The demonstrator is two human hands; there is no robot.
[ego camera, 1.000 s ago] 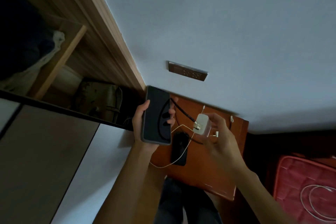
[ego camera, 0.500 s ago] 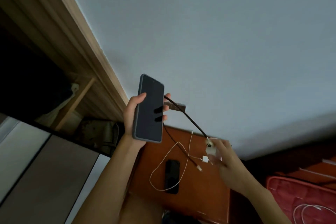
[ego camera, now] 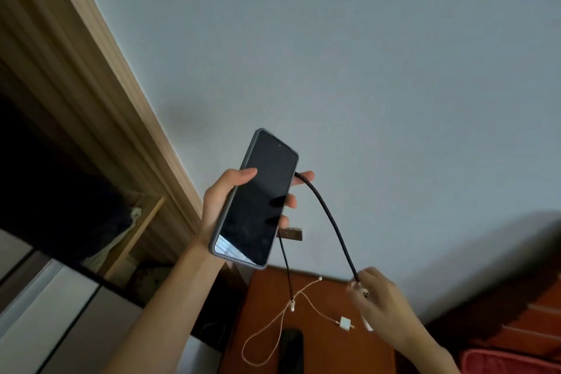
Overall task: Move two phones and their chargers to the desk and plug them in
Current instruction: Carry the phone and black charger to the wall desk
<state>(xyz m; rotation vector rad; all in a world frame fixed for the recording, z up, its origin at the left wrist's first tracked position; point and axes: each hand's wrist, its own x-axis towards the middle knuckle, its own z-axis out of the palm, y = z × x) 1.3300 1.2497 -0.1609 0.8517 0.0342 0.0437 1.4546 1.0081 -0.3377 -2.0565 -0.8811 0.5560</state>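
Note:
My left hand [ego camera: 223, 200] holds a dark phone in a grey case [ego camera: 258, 197] upright in front of the wall. A black braided cable [ego camera: 329, 222] loops from behind the phone down to my right hand [ego camera: 385, 307], which grips a white charger plug [ego camera: 361, 291] at the cable's end. Below, on the reddish wooden nightstand [ego camera: 328, 352], lies a second black phone [ego camera: 291, 349]. Beside it are a thin white cable [ego camera: 273, 325] and a small white charger [ego camera: 344, 322].
A metal wall socket plate [ego camera: 291, 234] sits just behind the held phone's lower edge. A wooden wardrobe frame [ego camera: 100, 94] runs along the left with dark shelves. A red quilted item [ego camera: 510, 361] lies at the lower right.
The view has tilted up toward the wall. My left hand has lifted the phone higher. My right hand has pulled the charger plug on the black cable away to the right of the nightstand.

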